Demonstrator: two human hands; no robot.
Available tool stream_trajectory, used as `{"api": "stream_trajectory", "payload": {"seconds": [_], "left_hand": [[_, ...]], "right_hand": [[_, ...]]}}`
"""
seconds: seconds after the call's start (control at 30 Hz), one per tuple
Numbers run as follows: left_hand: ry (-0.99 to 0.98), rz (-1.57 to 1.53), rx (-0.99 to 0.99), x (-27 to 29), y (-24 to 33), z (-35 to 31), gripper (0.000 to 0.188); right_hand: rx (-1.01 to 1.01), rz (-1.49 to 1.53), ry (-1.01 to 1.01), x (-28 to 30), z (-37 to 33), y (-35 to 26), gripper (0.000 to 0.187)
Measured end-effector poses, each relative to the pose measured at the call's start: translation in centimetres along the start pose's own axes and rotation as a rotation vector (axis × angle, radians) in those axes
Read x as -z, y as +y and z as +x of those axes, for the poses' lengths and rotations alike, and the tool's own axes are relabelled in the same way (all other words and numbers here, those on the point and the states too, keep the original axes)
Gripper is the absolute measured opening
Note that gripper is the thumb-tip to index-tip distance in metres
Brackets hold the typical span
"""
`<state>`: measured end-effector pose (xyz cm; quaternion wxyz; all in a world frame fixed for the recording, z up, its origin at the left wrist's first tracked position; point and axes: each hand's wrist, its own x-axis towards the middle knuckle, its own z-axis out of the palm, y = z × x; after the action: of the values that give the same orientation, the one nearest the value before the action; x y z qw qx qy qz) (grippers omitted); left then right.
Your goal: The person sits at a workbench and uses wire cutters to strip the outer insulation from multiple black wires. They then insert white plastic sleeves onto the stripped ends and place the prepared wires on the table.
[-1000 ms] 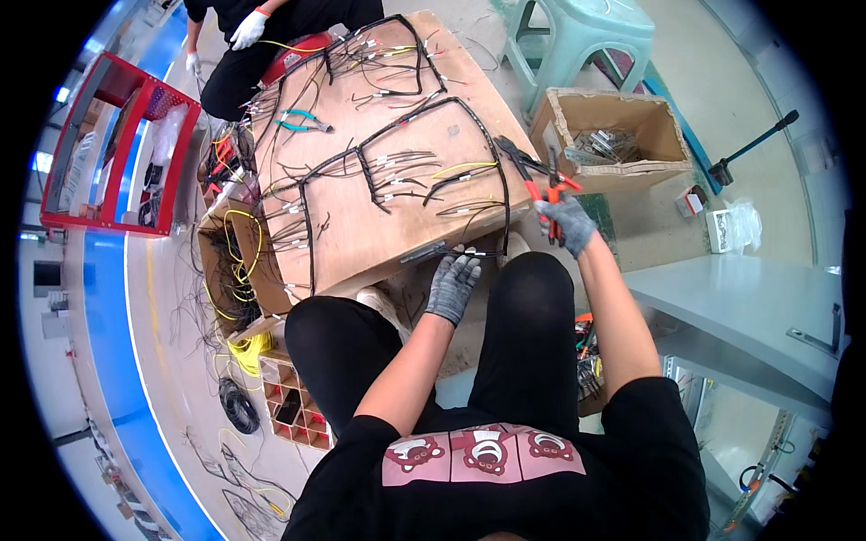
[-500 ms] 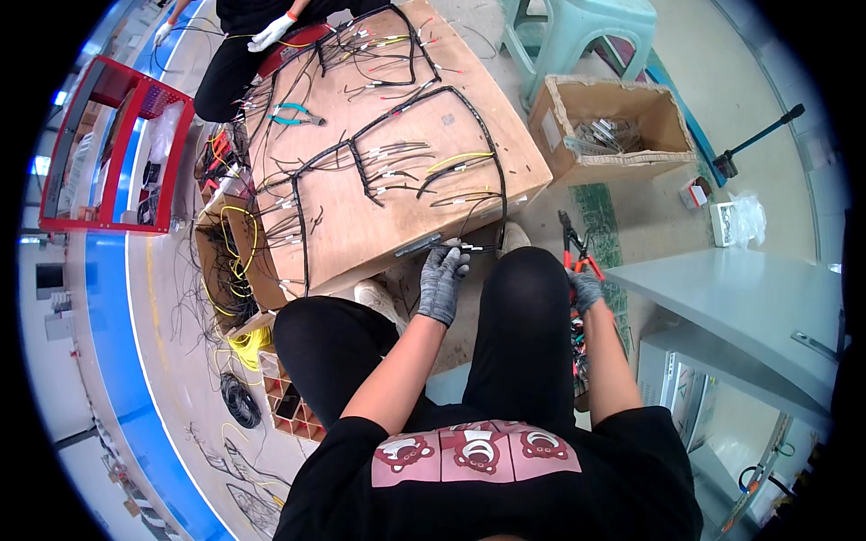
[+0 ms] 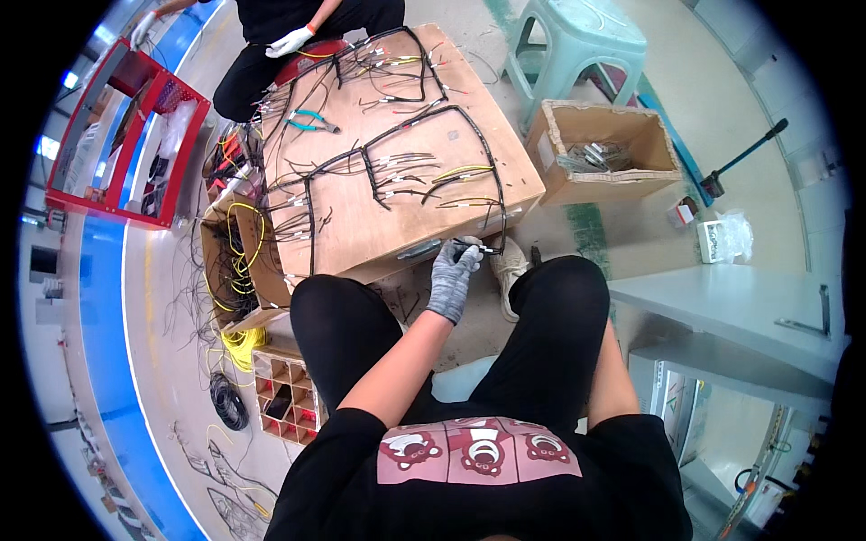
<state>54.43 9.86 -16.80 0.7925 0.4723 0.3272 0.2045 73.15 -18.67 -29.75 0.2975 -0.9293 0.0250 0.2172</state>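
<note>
My left hand point(image 3: 451, 281), in a grey glove, has its fingers closed on dark wires with white sleeves point(image 3: 488, 250) at the near edge of the wooden board point(image 3: 361, 233). They belong to the end of a black wiring harness point(image 3: 488, 149), which runs branching across the board with thin wires fanning out. My right forearm point(image 3: 610, 379) drops behind my right knee, so the hand itself is hidden. Pliers with teal handles point(image 3: 311, 120) lie on the far left part of the board.
Across the board sits a co-worker with a white-gloved hand point(image 3: 290, 41). To the right stand a cardboard box of metal parts point(image 3: 622, 185), a pale green stool point(image 3: 577, 41) and a grey panel point(image 3: 722, 302). Wire boxes point(image 3: 271, 287), a divided tray point(image 3: 287, 401) and a red rack point(image 3: 126, 203) are left.
My right hand, which was by a red-handled tool beside my right knee, has gone out of sight behind the knee. The left hand still grips the wires. My view has shifted slightly.
</note>
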Motion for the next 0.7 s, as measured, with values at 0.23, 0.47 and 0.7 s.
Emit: {"api": "stream_trajectory", "payload": {"seconds": [0.23, 0.47, 0.7], "left_hand": [[-0.044, 0.006, -0.054, -1.7, -0.6, 0.1, 0.013], [-0.065, 1.322, -0.392, 2.0, 0.7, 0.0, 0.034], [0.165, 1.465, -0.506, 6.4, 3.7, 4.7, 0.039]], "right_hand": [[0.379, 0.769, 0.034, 12.8, -3.3, -11.8, 0.019], [0.642, 0.777, -0.290, 8.2, -7.4, -26.8, 0.024], [0.700, 0.588, -0.336, 2.0, -8.3, -31.4, 0.024]]}}
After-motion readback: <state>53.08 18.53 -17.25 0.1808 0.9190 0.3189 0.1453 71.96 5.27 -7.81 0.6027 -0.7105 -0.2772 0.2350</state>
